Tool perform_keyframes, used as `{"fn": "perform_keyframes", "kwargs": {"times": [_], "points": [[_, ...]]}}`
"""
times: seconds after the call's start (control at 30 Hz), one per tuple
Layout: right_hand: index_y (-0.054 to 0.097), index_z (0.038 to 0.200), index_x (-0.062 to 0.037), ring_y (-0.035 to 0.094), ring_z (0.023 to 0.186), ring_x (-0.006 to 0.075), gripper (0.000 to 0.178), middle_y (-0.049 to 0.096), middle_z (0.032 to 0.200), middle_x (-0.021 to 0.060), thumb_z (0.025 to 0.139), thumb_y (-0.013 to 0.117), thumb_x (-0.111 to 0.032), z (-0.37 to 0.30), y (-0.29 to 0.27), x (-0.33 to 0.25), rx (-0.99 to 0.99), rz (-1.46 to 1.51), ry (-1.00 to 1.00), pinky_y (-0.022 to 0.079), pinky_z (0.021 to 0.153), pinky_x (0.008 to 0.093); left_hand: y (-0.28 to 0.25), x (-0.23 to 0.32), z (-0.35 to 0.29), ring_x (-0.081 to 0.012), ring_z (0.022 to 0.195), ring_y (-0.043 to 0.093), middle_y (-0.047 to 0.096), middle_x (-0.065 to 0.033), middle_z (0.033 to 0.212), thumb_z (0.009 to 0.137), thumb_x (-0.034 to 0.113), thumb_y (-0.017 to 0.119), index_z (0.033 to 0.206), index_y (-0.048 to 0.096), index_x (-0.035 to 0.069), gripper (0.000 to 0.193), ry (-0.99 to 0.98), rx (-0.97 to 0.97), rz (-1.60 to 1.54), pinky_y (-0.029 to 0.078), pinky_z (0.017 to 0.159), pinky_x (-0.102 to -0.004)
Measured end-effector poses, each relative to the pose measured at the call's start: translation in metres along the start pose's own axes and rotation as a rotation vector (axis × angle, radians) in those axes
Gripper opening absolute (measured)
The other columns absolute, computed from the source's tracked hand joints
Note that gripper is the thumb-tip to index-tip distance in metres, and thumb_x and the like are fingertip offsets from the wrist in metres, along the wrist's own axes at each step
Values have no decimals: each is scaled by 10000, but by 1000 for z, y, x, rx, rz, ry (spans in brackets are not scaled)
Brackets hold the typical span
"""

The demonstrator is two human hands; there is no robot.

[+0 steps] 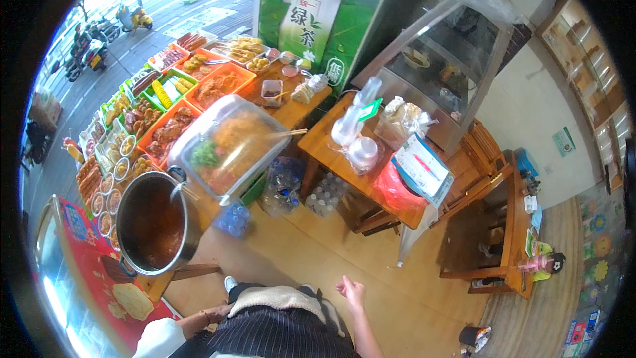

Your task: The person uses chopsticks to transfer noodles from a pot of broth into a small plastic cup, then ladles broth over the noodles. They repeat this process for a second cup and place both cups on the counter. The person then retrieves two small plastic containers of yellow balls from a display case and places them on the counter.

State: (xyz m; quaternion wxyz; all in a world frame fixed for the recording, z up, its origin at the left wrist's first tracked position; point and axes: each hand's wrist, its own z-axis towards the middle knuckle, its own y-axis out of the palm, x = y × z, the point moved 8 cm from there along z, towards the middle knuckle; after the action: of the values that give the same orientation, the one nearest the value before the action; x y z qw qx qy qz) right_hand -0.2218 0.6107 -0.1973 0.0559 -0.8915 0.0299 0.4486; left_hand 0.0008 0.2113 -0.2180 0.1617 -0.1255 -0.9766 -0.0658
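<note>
My right hand [350, 290] hangs over the tan floor to the right of my body. Its fingers are loosely curled and no object shows in it. My left hand [221, 312] is at my side against the dark striped apron [281, 331], its fingers mostly hidden by the cloth. In front of it, to the left, a deep metal pot [193, 229] of reddish-brown broth stands at the counter's end. Beyond the pot is a large clear plastic tub [232, 143] with orange-brown food and some green herbs; wooden chopsticks [289, 133] stick out over its right side.
Orange trays [222, 84], skewers and several small cups [121, 169] of food cover the left counter. A wooden table [322, 138] holds a red bag [396, 186] and a clipboard [424, 166]. Bottles [326, 194] stand beneath it. A wooden chair [480, 153] is at right.
</note>
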Motion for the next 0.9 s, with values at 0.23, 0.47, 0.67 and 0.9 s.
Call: {"fn": "perform_keyframes", "kwargs": {"times": [0.23, 0.47, 0.67, 0.9], "points": [[587, 569, -19, 694, 700, 196, 333, 706, 762, 157, 875, 628, -143, 22, -57, 17, 1, -97, 79, 555, 619, 280, 5, 42, 34, -225, 1001, 626, 647, -100, 1186, 870, 536, 623, 1276, 577, 5, 670, 142, 154, 131, 500, 862, -366], [665, 953, -6, 670, 690, 153, 250, 680, 841, 83, 821, 760, -196, 81, -4, -37, -165, -121, 37, 547, 609, 254, -48, 220, 24, -316, 893, 662, 677, -193, 957, 811, 196, 640, 1106, 599, -16, 366, 596, 664, 519, 523, 785, -399], [637, 1044, -25, 647, 855, 198, 319, 654, 934, 84, 814, 765, -204, 142, 50, -198, -24, -560, -533, 525, 745, 325, -62, 460, 71, -249, 890, 654, 672, -161, 967, 778, 285, 760, 1079, 605, -6, 446, 845, 561, 210, 527, 773, -359], [648, 1139, -116, 526, 1133, 359, 411, 562, 1170, 157, 754, 772, -187, 243, 133, -373, 184, -1060, -844, 465, 927, 451, -90, 691, 118, -324, 1259, 482, 485, -212, 1343, 625, 341, 877, 1361, 422, 11, 926, 1095, 861, 102, 393, 1063, -393]]}}
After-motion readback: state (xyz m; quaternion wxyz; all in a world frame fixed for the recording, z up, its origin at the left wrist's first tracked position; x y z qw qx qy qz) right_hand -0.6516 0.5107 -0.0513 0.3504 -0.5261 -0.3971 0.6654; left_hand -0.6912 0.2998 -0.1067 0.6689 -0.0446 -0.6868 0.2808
